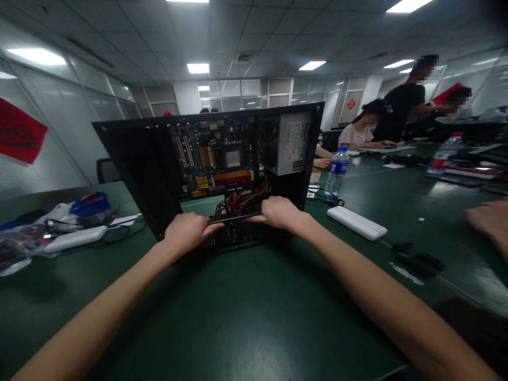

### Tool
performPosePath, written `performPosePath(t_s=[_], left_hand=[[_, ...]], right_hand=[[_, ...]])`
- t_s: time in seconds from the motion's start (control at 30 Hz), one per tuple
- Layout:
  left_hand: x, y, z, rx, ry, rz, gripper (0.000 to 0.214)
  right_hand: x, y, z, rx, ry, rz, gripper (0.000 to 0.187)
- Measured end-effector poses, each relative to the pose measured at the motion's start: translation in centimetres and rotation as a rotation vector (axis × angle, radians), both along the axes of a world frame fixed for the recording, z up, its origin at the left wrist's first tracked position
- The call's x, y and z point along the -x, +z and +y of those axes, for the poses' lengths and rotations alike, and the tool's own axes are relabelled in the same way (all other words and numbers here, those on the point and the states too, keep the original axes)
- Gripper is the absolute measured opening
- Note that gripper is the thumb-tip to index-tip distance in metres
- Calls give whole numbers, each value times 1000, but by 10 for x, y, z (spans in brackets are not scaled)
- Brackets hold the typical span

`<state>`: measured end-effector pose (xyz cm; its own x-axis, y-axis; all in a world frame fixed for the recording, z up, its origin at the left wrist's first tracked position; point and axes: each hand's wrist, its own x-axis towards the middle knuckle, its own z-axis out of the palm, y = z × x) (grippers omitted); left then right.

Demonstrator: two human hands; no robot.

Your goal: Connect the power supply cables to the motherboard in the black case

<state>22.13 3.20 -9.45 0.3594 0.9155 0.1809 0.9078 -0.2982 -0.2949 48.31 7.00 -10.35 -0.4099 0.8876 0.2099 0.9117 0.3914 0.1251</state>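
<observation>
A black computer case [143, 174] stands tilted in front of me, its side open towards me. Inside it show a motherboard [222, 153], a silver power supply [294, 143] with a fan, and a bundle of coloured cables [236, 202]. My left hand [186, 230] is closed round the case's near edge at the left, thumb stretched along it. My right hand [280, 211] grips the same edge further right, its thumb pointing inwards. The fingertips of both hands are hidden behind the edge.
The green table [246, 312] carries a white power strip [357, 222], a water bottle [337, 172] and black cable pieces [418, 263] on the right. Plastic bags [24, 243] and a blue pouch [90, 203] lie left. Another person's hand [490, 222] rests at the right edge; several people are beyond.
</observation>
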Motion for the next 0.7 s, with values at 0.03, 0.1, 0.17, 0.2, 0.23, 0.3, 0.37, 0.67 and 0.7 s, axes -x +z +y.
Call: performPosePath(t_s=[0.03, 0.1, 0.17, 0.2, 0.23, 0.3, 0.37, 0.67, 0.7], left_hand=[[0, 0, 0, -3, -2, -1, 81], [-1, 0, 0, -6, -3, -8, 80], [-1, 0, 0, -2, -3, -19, 79], [-1, 0, 0, 0, -4, -26, 78], [-1, -1, 0, 3, -8, -34, 77], [0, -1, 0, 10, -20, -50, 75], [2, -2, 0, 12, -34, -63, 74], [0, -2, 4, 9, -49, -69, 68], [1, -2, 4, 11, -74, -79, 64]], right_hand=[[0, 0, 0, 10, -6, -4, 82], [1, 1, 2, 40, -18, -13, 83], [1, 1, 3, 56, -21, -23, 84], [1, 1, 3, 54, -17, -30, 84], [1, 0, 4, 48, -9, -38, 84], [0, -1, 4, 22, 10, -55, 83], [-1, -1, 5, 3, 32, -67, 84], [-6, 7, 14, 91, 143, -70, 72], [-7, 11, 10, 47, 197, -68, 66]])
